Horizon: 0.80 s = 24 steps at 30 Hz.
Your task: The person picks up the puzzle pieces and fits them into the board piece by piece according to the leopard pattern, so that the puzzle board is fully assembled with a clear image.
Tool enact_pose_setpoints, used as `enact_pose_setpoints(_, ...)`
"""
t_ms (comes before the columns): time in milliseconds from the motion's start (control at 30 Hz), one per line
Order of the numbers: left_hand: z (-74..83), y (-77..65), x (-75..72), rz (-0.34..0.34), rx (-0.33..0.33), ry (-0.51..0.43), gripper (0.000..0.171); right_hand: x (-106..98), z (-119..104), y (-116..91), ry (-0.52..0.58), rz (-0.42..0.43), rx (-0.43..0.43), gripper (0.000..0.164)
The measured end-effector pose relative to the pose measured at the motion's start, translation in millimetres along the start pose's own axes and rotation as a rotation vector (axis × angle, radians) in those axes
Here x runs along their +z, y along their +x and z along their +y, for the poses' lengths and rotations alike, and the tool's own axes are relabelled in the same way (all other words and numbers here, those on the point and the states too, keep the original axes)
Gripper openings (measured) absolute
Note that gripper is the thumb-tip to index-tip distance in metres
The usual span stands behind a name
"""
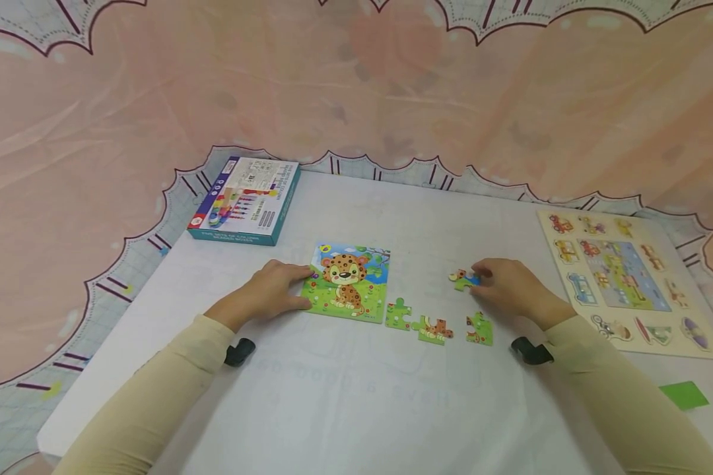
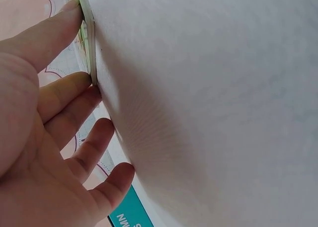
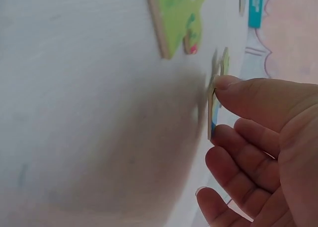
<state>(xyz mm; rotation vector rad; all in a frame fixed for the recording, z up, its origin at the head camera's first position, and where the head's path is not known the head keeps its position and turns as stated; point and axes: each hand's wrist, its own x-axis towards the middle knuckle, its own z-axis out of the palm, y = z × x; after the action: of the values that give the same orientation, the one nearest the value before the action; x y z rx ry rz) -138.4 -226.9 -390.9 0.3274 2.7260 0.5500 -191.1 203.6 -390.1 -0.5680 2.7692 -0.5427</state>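
Note:
A square leopard picture board (image 1: 350, 293) lies flat on the white table. My left hand (image 1: 271, 290) rests at its left side, thumb and fingertips touching the edge; in the left wrist view the board's edge (image 2: 90, 53) shows beside the thumb (image 2: 62, 26). My right hand (image 1: 508, 290) pinches a blue and green puzzle piece (image 1: 465, 280) between thumb and fingers; the right wrist view shows the piece (image 3: 214, 113) edge-on, close over the table. Below lie a plain green piece (image 1: 399, 315), a piece with spotted leopard parts (image 1: 434, 328) and a green corner piece (image 1: 480, 330), all apart from my hands.
A teal-sided box (image 1: 243, 201) sits at the back left. On the right lies a wooden picture puzzle board (image 1: 624, 330) with vehicles and toys, and nearer me a green card (image 1: 686, 394). Patterned cloth (image 1: 356, 99) hangs behind the table (image 1: 344, 402).

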Motion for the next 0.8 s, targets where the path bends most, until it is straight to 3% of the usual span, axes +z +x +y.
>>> enact_pose_setpoints(267, -0.5, 1.1, 0.7, -0.002, 0.003, 0.007, 0.068, -2.2, -11.5, 1.5, 0.0, -0.014, -0.015, 0.048)
enact_pose_setpoints(800, -2.0, 1.5, 0.9, 0.001, 0.011, 0.001, 0.069, 5.8, -55.8, 17.6, -0.002, -0.017, -0.064, 0.046)
